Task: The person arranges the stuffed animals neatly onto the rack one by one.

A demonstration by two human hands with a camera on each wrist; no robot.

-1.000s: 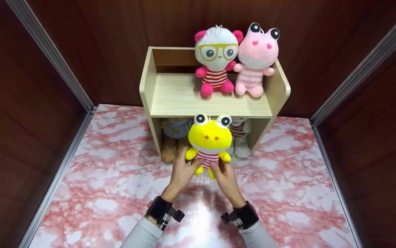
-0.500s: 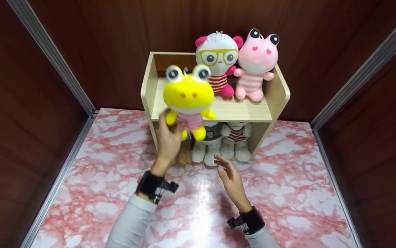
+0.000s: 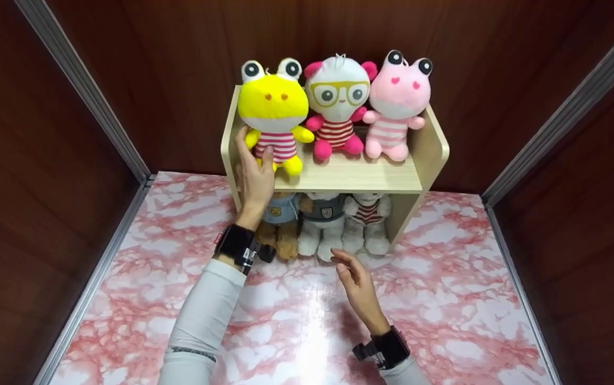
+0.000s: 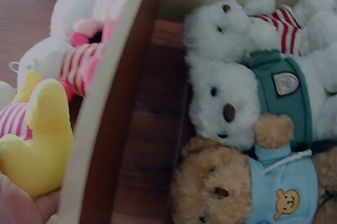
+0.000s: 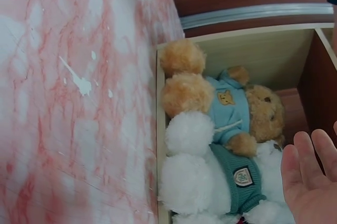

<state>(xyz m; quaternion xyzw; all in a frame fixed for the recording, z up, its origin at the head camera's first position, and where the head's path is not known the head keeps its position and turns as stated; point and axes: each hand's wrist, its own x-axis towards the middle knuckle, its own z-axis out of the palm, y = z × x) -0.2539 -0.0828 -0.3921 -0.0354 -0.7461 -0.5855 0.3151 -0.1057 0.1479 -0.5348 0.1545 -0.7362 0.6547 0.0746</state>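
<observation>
My left hand [image 3: 256, 179] grips a yellow frog plush toy [image 3: 273, 101] by its side, thumb over the striped belly. The frog sits upright at the left end of the upper shelf [image 3: 363, 176]. To its right sit a white and hot-pink panda plush [image 3: 337, 91] with yellow glasses and a pale pink frog plush [image 3: 398, 93]. In the left wrist view, my left hand [image 4: 23, 203] shows at the lower left edge, under the yellow leg. My right hand [image 3: 359, 289] holds nothing; it hovers in front of the lower compartment, fingers relaxed.
Below the upper shelf stand a brown teddy bear [image 3: 286, 238] in a blue hoodie, a white bear [image 5: 192, 182] in a green top and another white bear [image 3: 368, 211] in red stripes. Brown panels surround the pink marbled floor [image 3: 445, 299].
Both hands held the yellow frog before the shelf; the right hand let go. My left hand carried the frog up and left onto the upper shelf. The right hand has since barely moved.
</observation>
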